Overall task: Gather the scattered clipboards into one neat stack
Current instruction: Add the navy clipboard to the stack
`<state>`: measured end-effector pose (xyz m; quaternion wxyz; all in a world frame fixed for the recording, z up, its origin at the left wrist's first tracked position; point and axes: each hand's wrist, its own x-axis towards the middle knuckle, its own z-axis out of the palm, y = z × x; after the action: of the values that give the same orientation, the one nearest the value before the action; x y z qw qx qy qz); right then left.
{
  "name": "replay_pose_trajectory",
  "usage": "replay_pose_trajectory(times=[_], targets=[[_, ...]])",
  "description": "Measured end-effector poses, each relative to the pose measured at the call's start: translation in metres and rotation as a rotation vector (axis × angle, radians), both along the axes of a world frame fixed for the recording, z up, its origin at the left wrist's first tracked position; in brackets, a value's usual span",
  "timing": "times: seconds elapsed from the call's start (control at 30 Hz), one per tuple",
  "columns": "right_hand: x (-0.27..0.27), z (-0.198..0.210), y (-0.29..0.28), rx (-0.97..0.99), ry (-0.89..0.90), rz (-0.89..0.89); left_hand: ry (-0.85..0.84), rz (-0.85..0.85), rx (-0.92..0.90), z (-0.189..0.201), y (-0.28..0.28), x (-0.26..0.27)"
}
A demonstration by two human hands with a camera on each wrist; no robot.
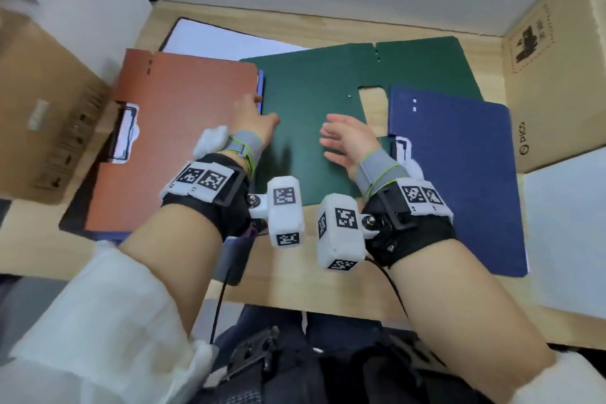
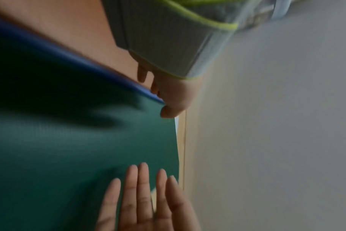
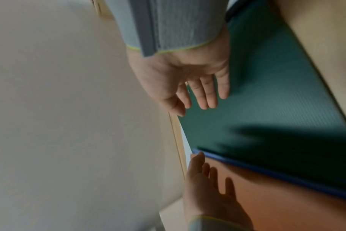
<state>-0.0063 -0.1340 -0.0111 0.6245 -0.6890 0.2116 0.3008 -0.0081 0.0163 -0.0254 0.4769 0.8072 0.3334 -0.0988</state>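
Clipboards: 3 clearly seen, spread flat on the wooden table [image 1: 295,282], not stacked. Left: orange clipboard [image 1: 177,141], clip end toward the cardboard box [image 1: 39,108], lying on top of something with a blue edge [image 1: 260,82]. Behind it is a dark-framed white sheet [image 1: 210,39]. Left hand [image 1: 254,121] is at orange's right edge, fingers stretched out over it, thumb toward green; no grip visible, contact unclear through the blur. Centre: green clipboard [image 1: 311,102], partly under the navy one. Right hand [image 1: 347,141] is over green, fingers loose and spread, holding nothing. Right: navy clipboard [image 1: 459,174], clip facing green, beside a second box [image 1: 557,75].
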Motion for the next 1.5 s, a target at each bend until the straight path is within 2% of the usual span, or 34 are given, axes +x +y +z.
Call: replay_pose_trajectory(times=[0.07, 0.17, 0.23, 0.33, 0.4, 0.5, 0.6, 0.63, 0.7, 0.8, 1.07, 1.2, 1.27, 1.4, 1.5], targets=[[-0.007, -0.004, 0.039, 0.022, 0.042, 0.066, 0.014, 0.082, 0.093, 0.002, 0.046, -0.013], [-0.016, -0.013, 0.077, 0.027, 0.104, 0.112, 0.124, 0.135, 0.376, 0.001, 0.103, -0.036], [-0.02, -0.021, 0.094, 0.001, 0.144, 0.119, 0.199, 0.189, 0.433, -0.003, 0.135, -0.047], [-0.02, -0.028, 0.104, -0.051, 0.188, 0.107, 0.353, 0.176, 0.406, -0.007, 0.153, -0.054], [-0.022, -0.03, 0.111, -0.049, 0.201, 0.067, 0.385, 0.166, 0.375, -0.005, 0.16, -0.053], [-0.026, -0.03, 0.119, -0.037, 0.198, -0.001, 0.394, 0.145, 0.316, -0.001, 0.171, -0.049], [-0.026, -0.031, 0.121, -0.04, 0.196, -0.039, 0.389, 0.174, 0.232, -0.025, 0.198, -0.047], [-0.025, -0.032, 0.121, -0.041, 0.199, -0.049, 0.371, 0.22, 0.142, -0.028, 0.204, -0.049], [-0.025, -0.032, 0.12, -0.045, 0.201, -0.053, 0.354, 0.278, -0.04, -0.008, 0.195, -0.057], [-0.025, -0.034, 0.12, -0.046, 0.206, -0.076, 0.337, 0.297, -0.135, 0.0, 0.192, -0.058], [-0.022, -0.036, 0.119, -0.042, 0.199, -0.134, 0.267, 0.259, -0.194, 0.017, 0.197, -0.063], [-0.015, -0.031, 0.106, 0.068, 0.13, -0.228, 0.129, 0.209, -0.265, 0.041, 0.177, -0.06], [-0.005, -0.026, 0.088, 0.044, 0.04, -0.283, 0.043, 0.178, -0.313, 0.053, 0.157, -0.055], [0.014, -0.002, 0.029, -0.129, -0.144, -0.338, -0.057, 0.087, -0.404, 0.058, 0.094, -0.032], [0.025, -0.002, -0.038, -0.295, -0.173, -0.467, -0.041, 0.02, -0.551, 0.043, 0.035, -0.013]])
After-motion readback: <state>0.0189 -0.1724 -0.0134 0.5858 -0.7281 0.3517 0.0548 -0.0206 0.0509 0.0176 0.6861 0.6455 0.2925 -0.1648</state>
